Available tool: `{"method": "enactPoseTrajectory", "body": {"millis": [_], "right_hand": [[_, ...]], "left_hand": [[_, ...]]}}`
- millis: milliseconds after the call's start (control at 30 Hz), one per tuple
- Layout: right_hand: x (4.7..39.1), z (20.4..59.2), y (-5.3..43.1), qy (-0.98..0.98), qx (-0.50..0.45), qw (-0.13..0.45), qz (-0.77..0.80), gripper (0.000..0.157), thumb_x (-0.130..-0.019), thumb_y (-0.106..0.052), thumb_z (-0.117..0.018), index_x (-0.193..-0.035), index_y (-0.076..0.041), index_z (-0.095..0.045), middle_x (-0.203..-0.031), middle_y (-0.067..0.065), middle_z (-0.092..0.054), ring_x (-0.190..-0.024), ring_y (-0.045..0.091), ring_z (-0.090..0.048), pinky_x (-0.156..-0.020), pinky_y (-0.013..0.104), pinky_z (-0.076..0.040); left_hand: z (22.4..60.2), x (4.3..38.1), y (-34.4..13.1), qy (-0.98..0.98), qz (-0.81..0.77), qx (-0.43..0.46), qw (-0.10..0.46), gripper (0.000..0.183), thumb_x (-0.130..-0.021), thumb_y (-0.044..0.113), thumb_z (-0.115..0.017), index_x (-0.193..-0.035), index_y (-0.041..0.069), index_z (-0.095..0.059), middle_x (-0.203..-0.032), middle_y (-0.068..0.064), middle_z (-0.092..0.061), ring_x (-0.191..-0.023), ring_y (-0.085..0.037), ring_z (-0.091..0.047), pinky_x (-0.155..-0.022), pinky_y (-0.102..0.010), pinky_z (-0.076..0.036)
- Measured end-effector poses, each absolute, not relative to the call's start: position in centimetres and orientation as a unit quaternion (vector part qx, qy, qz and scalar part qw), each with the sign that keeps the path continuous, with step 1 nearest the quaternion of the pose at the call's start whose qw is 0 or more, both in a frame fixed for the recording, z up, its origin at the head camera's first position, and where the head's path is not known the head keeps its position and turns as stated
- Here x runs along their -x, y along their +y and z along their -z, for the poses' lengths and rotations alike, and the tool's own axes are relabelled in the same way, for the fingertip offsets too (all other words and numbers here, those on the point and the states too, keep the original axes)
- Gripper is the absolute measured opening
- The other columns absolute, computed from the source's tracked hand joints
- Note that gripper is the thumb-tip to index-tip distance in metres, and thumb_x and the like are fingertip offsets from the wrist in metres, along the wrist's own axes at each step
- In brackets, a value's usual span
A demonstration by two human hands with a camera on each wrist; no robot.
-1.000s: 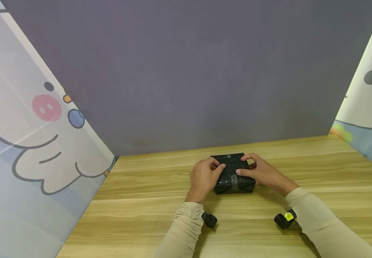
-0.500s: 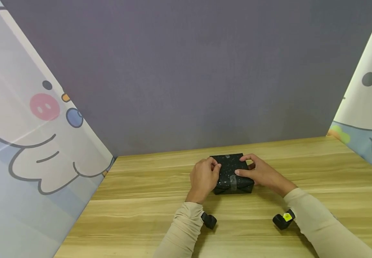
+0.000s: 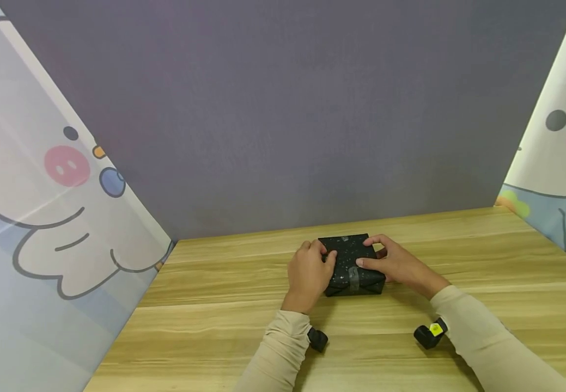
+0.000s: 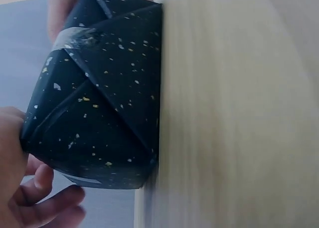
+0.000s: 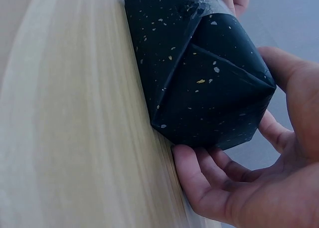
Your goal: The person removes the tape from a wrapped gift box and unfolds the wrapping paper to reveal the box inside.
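A small box wrapped in black paper with gold and silver specks sits on the wooden table. Clear tape runs from its top down its front side, where the paper is folded into triangular flaps. On the box's left side my left hand holds it, thumb on the top edge and fingers bent beside it. My right hand grips the opposite side; its thumb and index fingertip lie on top. In the right wrist view, the other fingers curl against the side, low by the table.
The wooden table runs back to a grey panel. Sheets printed with cartoon animals stand at the left and right. Black wrist cameras hang under the left wrist and right wrist.
My left thumb has drawn back from the top of the box toward its left edge, and the left fingers have shifted slightly. My right hand keeps its grip; the box stays in place.
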State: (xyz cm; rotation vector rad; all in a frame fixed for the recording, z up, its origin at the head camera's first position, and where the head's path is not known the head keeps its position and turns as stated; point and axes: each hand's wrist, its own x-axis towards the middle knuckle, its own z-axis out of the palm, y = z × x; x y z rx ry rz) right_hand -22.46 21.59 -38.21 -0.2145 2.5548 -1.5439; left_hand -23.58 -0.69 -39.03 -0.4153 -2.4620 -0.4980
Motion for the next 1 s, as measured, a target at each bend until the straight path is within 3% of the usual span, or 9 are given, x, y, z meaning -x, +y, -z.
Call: {"method": "enactPoseTrajectory", "body": {"millis": [167,333,600,1000], "right_hand": [[22.5,38.2,21.6,0.851,0.072,0.074,0.514,0.074,-0.091,-0.046,-0.074,-0.145,-0.01,-0.039,-0.125,0.027,-0.048,-0.077,0.028,-0.054,-0.062,0.043,-0.052],[22.5,38.3,21.6,0.853,0.074,0.075,0.511,0.075,-0.09,-0.048,-0.073,-0.146,-0.011,-0.039,-0.127,0.027,-0.048,-0.081,0.028,-0.055,-0.062,0.043,-0.052],[22.4,38.2,21.6,0.854,0.072,0.077,0.51,0.076,-0.09,-0.049,-0.073,-0.146,-0.011,-0.038,-0.13,0.028,-0.047,-0.083,0.028,-0.055,-0.062,0.043,-0.052],[22.5,38.4,21.6,0.854,0.073,0.071,0.51,0.076,-0.09,-0.048,-0.074,-0.145,-0.01,-0.039,-0.129,0.028,-0.048,-0.081,0.028,-0.055,-0.062,0.043,-0.052]], "left_hand": [[39.3,23.6,-0.8,-0.925,0.164,0.158,0.305,0.029,-0.091,0.047,-0.072,-0.089,0.018,-0.073,-0.08,0.002,-0.06,-0.059,-0.012,-0.057,-0.049,-0.027,-0.047],[39.1,23.5,-0.9,-0.926,0.195,0.154,0.283,0.024,-0.092,0.043,-0.073,-0.086,0.019,-0.073,-0.08,0.004,-0.057,-0.057,-0.009,-0.053,-0.048,-0.024,-0.043],[38.3,22.9,-0.7,-0.927,0.126,0.165,0.312,0.015,-0.092,0.034,-0.075,-0.085,0.021,-0.077,-0.083,0.004,-0.06,-0.061,-0.011,-0.058,-0.048,-0.027,-0.046],[38.3,22.7,-0.4,-0.929,0.112,0.162,0.313,0.017,-0.094,0.031,-0.072,-0.083,0.019,-0.074,-0.082,0.003,-0.06,-0.06,-0.013,-0.059,-0.049,-0.03,-0.049]]}}
